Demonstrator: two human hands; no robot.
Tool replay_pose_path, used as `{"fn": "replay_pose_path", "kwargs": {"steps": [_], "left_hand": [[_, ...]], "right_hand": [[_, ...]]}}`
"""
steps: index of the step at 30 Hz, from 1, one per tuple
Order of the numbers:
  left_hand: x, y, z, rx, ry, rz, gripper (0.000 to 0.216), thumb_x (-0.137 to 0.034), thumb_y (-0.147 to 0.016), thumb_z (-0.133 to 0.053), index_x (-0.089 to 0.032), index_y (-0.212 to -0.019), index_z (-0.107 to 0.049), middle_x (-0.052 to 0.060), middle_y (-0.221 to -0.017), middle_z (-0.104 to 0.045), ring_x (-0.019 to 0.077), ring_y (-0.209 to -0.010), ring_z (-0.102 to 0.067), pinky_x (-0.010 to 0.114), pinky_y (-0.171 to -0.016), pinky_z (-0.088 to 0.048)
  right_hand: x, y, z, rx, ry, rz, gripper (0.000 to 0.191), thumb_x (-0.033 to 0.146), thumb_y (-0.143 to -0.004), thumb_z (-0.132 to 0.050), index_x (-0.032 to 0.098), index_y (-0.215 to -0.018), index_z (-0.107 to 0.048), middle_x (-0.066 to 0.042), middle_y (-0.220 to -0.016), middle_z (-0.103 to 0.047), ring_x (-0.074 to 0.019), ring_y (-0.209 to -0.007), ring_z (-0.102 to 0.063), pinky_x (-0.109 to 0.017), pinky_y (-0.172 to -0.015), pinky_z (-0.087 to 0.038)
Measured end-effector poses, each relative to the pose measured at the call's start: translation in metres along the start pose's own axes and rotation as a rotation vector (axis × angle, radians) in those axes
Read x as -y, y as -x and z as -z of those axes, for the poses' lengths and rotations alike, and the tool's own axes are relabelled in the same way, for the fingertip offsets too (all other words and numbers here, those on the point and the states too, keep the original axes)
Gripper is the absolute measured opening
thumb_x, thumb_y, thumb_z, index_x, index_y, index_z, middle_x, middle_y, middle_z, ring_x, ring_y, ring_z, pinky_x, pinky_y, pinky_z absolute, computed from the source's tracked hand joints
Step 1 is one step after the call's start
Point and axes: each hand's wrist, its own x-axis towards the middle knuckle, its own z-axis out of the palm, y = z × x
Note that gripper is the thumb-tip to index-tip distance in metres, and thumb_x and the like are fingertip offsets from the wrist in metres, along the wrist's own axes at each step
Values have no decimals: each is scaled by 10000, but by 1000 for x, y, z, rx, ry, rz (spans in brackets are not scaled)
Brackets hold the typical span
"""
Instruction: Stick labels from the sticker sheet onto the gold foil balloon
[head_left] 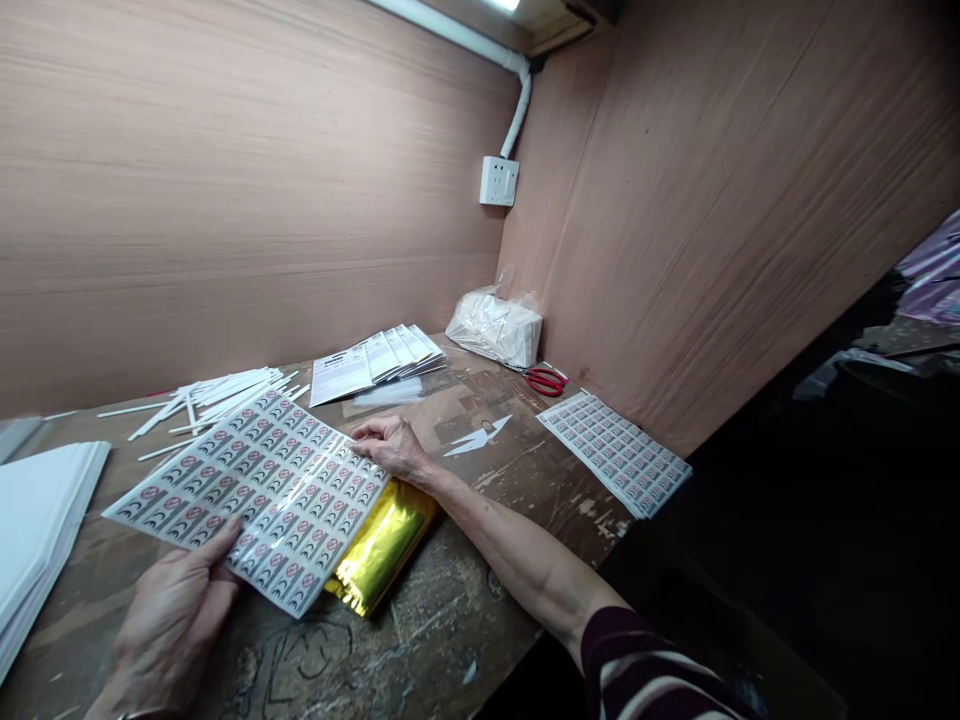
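A sheet of stickers (262, 490), printed with rows of CE marks and small red circles, is held tilted above the table. My left hand (176, 610) grips its near left edge, thumb on top and fingers underneath. At the far right edge, my right hand (394, 448) pinches the sheet between thumb and fingers. Just below that edge lies a shiny gold foil packet (382, 550), partly covered by the sheet. More sticker sheets (619, 450) rest in a pile at the table's right edge.
White strips (217, 400) lie scattered at the back left, beside printed cards (360, 365). A stack of white paper (45, 530) stands on the left. Red-handled scissors (545, 381) and a plastic-wrapped bundle (495, 325) sit near the corner. A white paper scrap (478, 437) lies mid-table.
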Motion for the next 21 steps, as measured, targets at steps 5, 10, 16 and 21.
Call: {"fn": "replay_pose_path", "kwargs": {"steps": [5, 10, 16, 21], "left_hand": [[1, -3, 1, -11, 5, 0, 229, 19, -698, -437, -121, -781, -598, 39, -727, -625, 149, -650, -590, 264, -604, -525], [1, -6, 3, 0, 26, -3, 233, 38, -687, -445, -120, -770, -595, 25, -720, -627, 120, -588, -582, 246, -589, -526], [5, -9, 8, 38, 62, -47, 205, 54, -682, -449, -89, -736, -586, 31, -676, -616, 111, -589, -584, 257, -627, -519], [10, -17, 12, 31, 131, -71, 178, 38, -685, -459, -67, -752, -586, 66, -690, -617, 131, -610, -593, 308, -662, -513]], "right_hand": [[1, 1, 0, 14, -37, 19, 209, 277, -595, -574, 177, -768, -635, 19, -622, -601, -102, -574, -535, -184, -520, -411], [1, 2, 0, 23, -78, 40, 178, 261, -603, -560, 164, -733, -632, 20, -606, -587, -92, -548, -518, -173, -488, -394], [1, 1, -2, 24, -141, 20, 179, 239, -582, -551, 150, -718, -626, 17, -610, -586, -93, -553, -515, -178, -496, -396], [4, 2, -2, 25, -246, -8, 179, 248, -605, -517, 129, -689, -620, 17, -561, -563, -70, -470, -466, -168, -439, -368]]}}
